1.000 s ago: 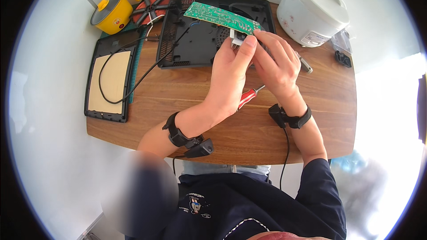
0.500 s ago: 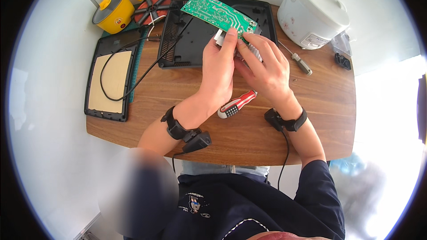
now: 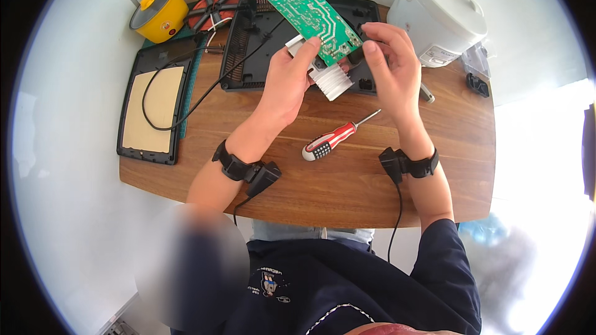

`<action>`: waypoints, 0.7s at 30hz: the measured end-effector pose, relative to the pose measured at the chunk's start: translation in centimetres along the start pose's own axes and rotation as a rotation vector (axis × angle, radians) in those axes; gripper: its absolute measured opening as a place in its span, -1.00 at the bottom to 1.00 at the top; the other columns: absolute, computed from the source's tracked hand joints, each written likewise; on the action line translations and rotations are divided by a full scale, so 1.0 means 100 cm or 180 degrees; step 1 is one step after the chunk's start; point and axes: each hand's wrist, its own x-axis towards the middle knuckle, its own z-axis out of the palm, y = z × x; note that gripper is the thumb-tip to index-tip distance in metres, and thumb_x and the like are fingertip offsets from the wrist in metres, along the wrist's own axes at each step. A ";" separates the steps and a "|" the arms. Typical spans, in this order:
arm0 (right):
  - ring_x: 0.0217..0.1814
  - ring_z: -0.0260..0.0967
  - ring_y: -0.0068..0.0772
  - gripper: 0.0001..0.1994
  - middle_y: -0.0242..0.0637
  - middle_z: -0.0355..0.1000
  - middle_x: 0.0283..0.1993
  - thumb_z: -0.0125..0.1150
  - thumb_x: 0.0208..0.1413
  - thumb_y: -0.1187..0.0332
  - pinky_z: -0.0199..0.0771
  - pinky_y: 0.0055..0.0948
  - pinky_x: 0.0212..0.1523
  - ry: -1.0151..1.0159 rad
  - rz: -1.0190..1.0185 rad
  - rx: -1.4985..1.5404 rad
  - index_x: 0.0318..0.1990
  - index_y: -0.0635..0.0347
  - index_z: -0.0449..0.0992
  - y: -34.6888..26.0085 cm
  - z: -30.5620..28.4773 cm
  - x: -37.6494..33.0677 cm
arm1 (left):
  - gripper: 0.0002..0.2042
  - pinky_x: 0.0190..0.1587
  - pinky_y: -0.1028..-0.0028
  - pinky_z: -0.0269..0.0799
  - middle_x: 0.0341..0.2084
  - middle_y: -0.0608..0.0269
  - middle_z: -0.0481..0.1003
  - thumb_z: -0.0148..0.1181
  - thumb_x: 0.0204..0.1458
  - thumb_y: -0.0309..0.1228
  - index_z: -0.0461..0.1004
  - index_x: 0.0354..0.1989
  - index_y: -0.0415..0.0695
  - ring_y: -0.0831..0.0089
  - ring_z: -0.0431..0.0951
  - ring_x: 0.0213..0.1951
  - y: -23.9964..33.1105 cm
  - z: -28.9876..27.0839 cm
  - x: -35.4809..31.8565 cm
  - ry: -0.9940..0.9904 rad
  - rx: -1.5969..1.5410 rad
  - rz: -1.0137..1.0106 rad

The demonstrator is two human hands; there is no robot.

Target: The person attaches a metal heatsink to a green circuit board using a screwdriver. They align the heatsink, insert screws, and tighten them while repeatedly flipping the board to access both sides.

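Note:
My left hand grips a green circuit board, thumb on its soldered face and fingers underneath. Below the board's near edge juts a silvery finned heat sink. My right hand is just off the board's right corner, thumb and fingers apart, with nothing visible between them. Under both lies a black plastic housing, partly covered by the board. A red-and-white screwdriver rests on the table between my forearms, its shaft pointing up and to the right.
At left, a black framed panel carries a looping black cable. A yellow pot and a red-and-black coil stand behind. A white rice cooker, a grey screwdriver handle and a small black part are right.
The board has turned clockwise in my left hand, bringing the heat sink into view. My right hand has let go and moved right, uncovering the red-and-white screwdriver's shaft.

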 end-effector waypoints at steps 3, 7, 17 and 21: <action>0.01 0.50 -0.51 -0.67 -0.23 0.56 0.00 0.28 0.29 0.37 0.52 -0.47 0.05 -0.0441 0.1163 0.0927 0.14 0.33 0.53 0.005 0.000 -0.002 | -0.63 -0.05 0.25 0.66 -0.08 0.09 0.62 -0.02 0.41 -0.22 0.44 0.16 -0.27 0.25 0.70 -0.13 -0.008 -0.007 -0.002 -0.0251 0.0118 -0.0082; -0.03 0.50 -0.58 -0.61 -0.28 0.59 -0.04 0.30 0.27 0.42 0.51 -0.49 0.06 -0.0699 0.1480 0.1144 0.19 0.38 0.47 0.003 0.005 -0.007 | -0.60 -0.04 0.25 0.66 -0.05 0.09 0.61 -0.04 0.42 -0.21 0.42 0.20 -0.28 0.23 0.69 -0.10 -0.016 -0.016 -0.005 -0.0539 0.0280 -0.0129; -0.04 0.51 -0.59 -0.60 -0.27 0.60 -0.05 0.33 0.24 0.44 0.52 -0.50 0.07 -0.0585 0.1529 0.1189 0.19 0.38 0.49 0.003 0.007 -0.010 | -0.56 -0.01 0.21 0.66 -0.03 0.08 0.61 -0.02 0.41 -0.16 0.41 0.22 -0.28 0.22 0.68 -0.07 -0.022 -0.025 0.000 -0.0755 0.0263 -0.0075; -0.04 0.51 -0.59 -0.59 -0.27 0.60 -0.05 0.34 0.24 0.43 0.53 -0.50 0.07 -0.0618 0.1523 0.1194 0.19 0.41 0.49 0.002 0.007 -0.012 | -0.55 -0.02 0.20 0.67 -0.05 0.07 0.61 0.00 0.41 -0.13 0.41 0.21 -0.29 0.23 0.68 -0.10 -0.023 -0.026 -0.001 -0.0726 0.0301 -0.0018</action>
